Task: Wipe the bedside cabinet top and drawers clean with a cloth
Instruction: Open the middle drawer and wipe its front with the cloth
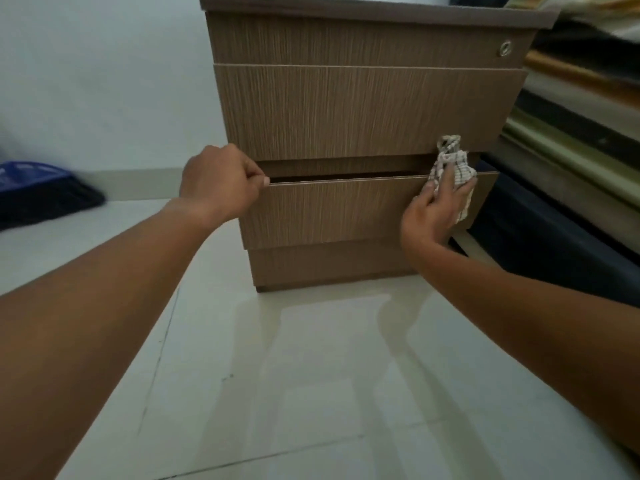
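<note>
A brown wood-grain bedside cabinet (363,112) stands on the floor in front of me, with three drawer fronts. The bottom drawer (332,213) is pulled out a little. My left hand (221,183) grips the top edge of that drawer at its left corner. My right hand (433,209) presses a white checked cloth (450,161) against the drawer's right end; the cloth bunches up above my fingers over the gap. A round lock (505,49) sits at the top drawer's right.
Pale glossy floor tiles (311,375) spread in front of the cabinet. A bed with dark and striped bedding (571,188) lies close on the right. A blue and black object (38,188) rests on the floor at far left by the wall.
</note>
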A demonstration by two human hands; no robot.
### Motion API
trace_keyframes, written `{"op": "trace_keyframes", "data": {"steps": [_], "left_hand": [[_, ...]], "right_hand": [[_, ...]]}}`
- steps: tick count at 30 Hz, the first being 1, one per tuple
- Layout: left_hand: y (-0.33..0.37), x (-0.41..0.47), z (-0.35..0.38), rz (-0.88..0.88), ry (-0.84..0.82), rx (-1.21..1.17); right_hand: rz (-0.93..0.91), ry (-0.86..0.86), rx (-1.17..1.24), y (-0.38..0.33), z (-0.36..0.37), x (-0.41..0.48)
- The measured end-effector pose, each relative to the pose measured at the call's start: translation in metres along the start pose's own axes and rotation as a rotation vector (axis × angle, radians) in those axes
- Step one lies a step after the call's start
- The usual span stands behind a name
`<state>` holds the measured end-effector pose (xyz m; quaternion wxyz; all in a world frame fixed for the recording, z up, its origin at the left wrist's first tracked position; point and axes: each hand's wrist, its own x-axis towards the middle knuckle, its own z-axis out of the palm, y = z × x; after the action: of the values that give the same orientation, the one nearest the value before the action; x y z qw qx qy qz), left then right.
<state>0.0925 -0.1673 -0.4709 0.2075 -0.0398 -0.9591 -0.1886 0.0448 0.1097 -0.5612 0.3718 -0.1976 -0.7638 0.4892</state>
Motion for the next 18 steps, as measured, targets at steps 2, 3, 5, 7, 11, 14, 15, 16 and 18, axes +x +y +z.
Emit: {"op": "trace_keyframes", "data": {"steps": [2, 3, 5, 7, 11, 14, 15, 16, 18], "left_hand": [[-0.008, -0.003, -0.002, -0.021, 0.002, -0.033], [-0.01, -0.005, -0.002, -0.033, -0.003, -0.072], [-0.012, -0.006, 0.002, -0.088, -0.022, -0.185], [-0.014, -0.003, 0.008, -0.155, -0.035, -0.292], [-0.017, 0.008, 0.009, -0.337, -0.053, -0.434], [-0.023, 0.012, 0.009, -0.443, -0.027, -0.507], [-0.026, 0.012, 0.01, -0.457, -0.023, -0.533], [-0.031, 0.011, 0.011, -0.467, -0.027, -0.562], [-0.036, 0.009, 0.011, -0.463, -0.049, -0.617]], "right_hand": [[-0.101, -0.036, -0.054, -0.003, 0.013, -0.023], [-0.148, -0.059, -0.081, -0.004, 0.023, -0.038], [-0.273, -0.142, -0.144, -0.009, 0.042, -0.072], [-0.455, -0.232, -0.226, -0.011, 0.059, -0.102], [-0.766, -0.3, -0.327, -0.02, 0.089, -0.133], [-1.063, -0.276, -0.379, -0.016, 0.105, -0.138], [-1.127, -0.257, -0.382, -0.014, 0.108, -0.136], [-1.172, -0.238, -0.378, -0.013, 0.11, -0.132], [-1.314, -0.231, -0.397, -0.007, 0.111, -0.124]]}}
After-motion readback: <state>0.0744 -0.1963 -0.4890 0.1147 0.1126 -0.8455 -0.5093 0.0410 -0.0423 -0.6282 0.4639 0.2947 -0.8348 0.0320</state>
